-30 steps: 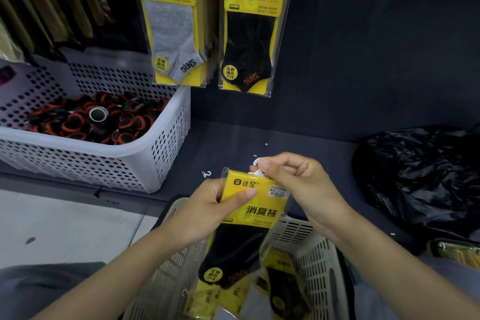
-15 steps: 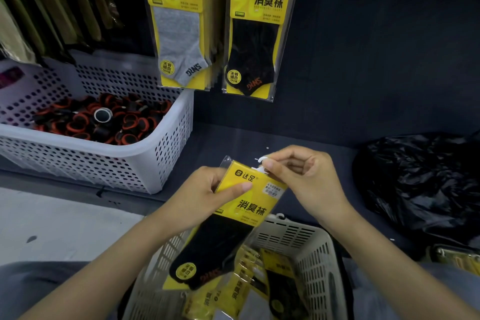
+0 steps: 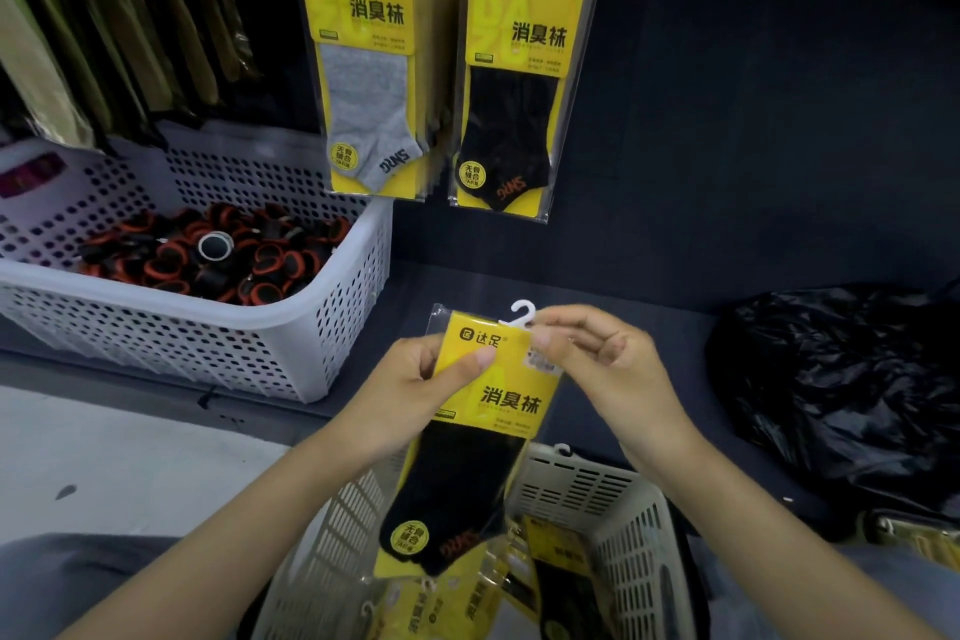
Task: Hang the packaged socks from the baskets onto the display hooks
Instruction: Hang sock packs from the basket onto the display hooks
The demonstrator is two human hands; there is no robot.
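Note:
A yellow pack of black socks (image 3: pixel 488 411) with a white plastic hanger hook (image 3: pixel 521 314) is held upright over a cream basket (image 3: pixel 639 525). My left hand (image 3: pixel 415 390) grips the pack's left edge, thumb across the yellow card. My right hand (image 3: pixel 602 364) pinches the pack's top right corner just below the hook. More yellow sock packs (image 3: pixel 467 603) lie in the basket. On the dark wall above hang a stack of grey sock packs (image 3: pixel 363 57) and a pack of black socks (image 3: pixel 519 73).
A white perforated basket (image 3: pixel 291 327) at the left holds several black and orange rolled items. Olive packs (image 3: pixel 104 26) hang at the upper left. A crumpled black plastic bag (image 3: pixel 841 390) lies on the dark shelf at the right.
Both hands have lifted the pack a little and turned it more upright. My right fingers have slid off the white hook, which now shows fully. The view has tilted upward.

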